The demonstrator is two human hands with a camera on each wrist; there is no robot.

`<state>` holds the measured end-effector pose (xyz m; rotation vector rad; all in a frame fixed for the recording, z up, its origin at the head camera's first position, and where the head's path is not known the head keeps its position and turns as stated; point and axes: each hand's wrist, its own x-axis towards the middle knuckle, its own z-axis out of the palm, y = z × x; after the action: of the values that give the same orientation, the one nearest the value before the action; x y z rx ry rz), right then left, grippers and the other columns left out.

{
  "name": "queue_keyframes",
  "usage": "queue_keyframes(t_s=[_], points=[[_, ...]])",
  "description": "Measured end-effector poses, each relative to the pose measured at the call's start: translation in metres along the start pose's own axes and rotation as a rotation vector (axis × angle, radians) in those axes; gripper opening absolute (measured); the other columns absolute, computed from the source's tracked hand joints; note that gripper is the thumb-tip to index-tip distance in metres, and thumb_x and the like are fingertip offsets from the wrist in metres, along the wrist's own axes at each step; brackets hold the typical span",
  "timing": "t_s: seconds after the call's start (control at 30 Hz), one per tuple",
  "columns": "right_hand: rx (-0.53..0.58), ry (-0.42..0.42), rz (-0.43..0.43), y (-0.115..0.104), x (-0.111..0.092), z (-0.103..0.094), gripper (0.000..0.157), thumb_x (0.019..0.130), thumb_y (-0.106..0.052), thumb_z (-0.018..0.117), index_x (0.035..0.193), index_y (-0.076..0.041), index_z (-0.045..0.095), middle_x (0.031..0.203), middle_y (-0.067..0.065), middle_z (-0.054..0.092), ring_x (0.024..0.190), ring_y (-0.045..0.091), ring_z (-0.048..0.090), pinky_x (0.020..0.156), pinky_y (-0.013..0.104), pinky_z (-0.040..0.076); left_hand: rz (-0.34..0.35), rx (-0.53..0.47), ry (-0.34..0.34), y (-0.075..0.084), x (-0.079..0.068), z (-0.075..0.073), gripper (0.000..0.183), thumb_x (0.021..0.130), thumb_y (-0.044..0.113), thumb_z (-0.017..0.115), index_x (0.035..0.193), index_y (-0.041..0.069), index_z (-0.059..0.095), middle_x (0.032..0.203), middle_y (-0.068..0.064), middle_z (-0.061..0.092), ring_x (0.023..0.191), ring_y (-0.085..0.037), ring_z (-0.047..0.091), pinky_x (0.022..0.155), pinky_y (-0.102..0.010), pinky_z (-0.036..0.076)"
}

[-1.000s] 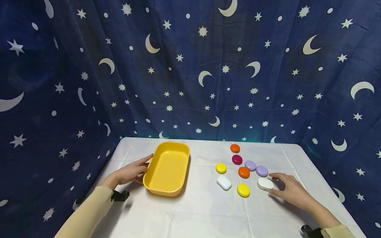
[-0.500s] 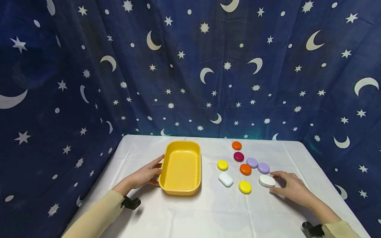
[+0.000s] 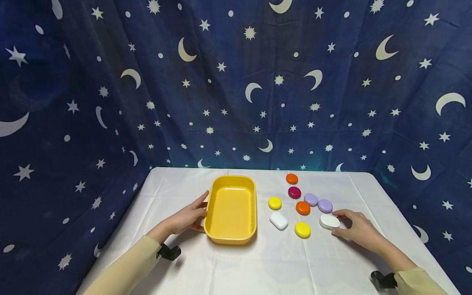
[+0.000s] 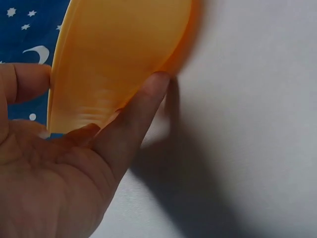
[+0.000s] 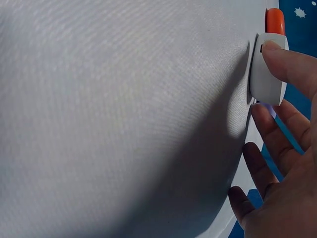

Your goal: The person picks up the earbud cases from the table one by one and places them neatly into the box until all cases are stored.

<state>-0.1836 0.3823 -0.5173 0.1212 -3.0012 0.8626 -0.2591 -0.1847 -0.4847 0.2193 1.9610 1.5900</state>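
Observation:
In the head view my left hand (image 3: 188, 217) lies along the left side of a yellow rectangular tray (image 3: 230, 209). The left wrist view has its fairly straight, spread fingers touching the outer wall of the tray (image 4: 119, 49). On the right, my right hand (image 3: 357, 229) is at a white oval case (image 3: 328, 221), thumb and index finger curled round its right end. A small dark slot marks the face of the case (image 5: 267, 79) beside the thumb; the index fingertip is hidden behind it. The other fingers of that hand fan out near the cloth.
Yellow discs (image 3: 302, 230), orange discs (image 3: 303, 207), a dark red disc (image 3: 294, 192) and two lilac discs (image 3: 325, 205) lie between tray and right hand. Among them is a white rounded block (image 3: 278, 220). A starry curtain (image 3: 236, 82) backs the white table (image 3: 258, 270).
The tray has slid right with my left hand against it, turning from tilted to nearly straight. My right hand and the white oval case have stayed in place.

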Motion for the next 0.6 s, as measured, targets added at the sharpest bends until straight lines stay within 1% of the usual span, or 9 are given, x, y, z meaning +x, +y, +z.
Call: queue_keyframes(t_s=[0.1,0.17,0.3,0.43,0.6], points=[[-0.001,0.003,-0.01,0.0,0.001,0.001,0.068,0.076,-0.039,0.089,0.128,-0.002,0.065,0.113,0.012,0.066,0.112,0.042,0.053,0.095,0.065,0.037,-0.023,0.014,0.012,0.003,0.003,-0.001,0.085,0.099,0.012,0.053,0.166,0.033,0.006,0.167,-0.018,0.021,0.119,-0.033,0.058,0.08,-0.048,0.061],[-0.002,-0.001,-0.015,-0.001,0.002,0.0,0.068,0.076,-0.039,0.089,0.128,-0.002,0.065,0.112,0.011,0.066,0.112,0.042,0.054,0.095,0.065,0.038,-0.026,0.014,0.007,0.005,0.005,-0.003,0.085,0.099,0.012,0.053,0.166,0.034,0.007,0.168,-0.017,0.019,0.121,-0.034,0.057,0.08,-0.049,0.062],[-0.004,-0.019,-0.014,-0.002,0.003,-0.001,0.068,0.077,-0.041,0.088,0.128,-0.002,0.065,0.113,0.011,0.065,0.11,0.041,0.054,0.094,0.065,0.039,-0.021,0.0,-0.027,0.007,0.008,-0.007,0.084,0.1,0.011,0.051,0.166,0.033,0.005,0.168,-0.017,0.017,0.122,-0.034,0.057,0.08,-0.049,0.061],[-0.003,-0.037,-0.001,-0.004,0.004,-0.002,0.067,0.078,-0.042,0.087,0.128,-0.004,0.065,0.114,0.011,0.065,0.11,0.039,0.053,0.092,0.062,0.041,-0.018,-0.019,-0.064,0.007,0.01,-0.011,0.085,0.1,0.008,0.05,0.166,0.033,0.003,0.168,-0.019,0.016,0.121,-0.035,0.058,0.081,-0.049,0.061],[-0.013,-0.052,0.003,-0.005,0.005,-0.004,0.066,0.078,-0.043,0.087,0.127,-0.004,0.066,0.114,0.01,0.065,0.107,0.036,0.054,0.089,0.06,0.044,-0.012,-0.053,-0.096,0.008,0.013,-0.013,0.085,0.1,0.006,0.05,0.166,0.032,0.002,0.168,-0.02,0.017,0.123,-0.036,0.057,0.082,-0.05,0.061]])
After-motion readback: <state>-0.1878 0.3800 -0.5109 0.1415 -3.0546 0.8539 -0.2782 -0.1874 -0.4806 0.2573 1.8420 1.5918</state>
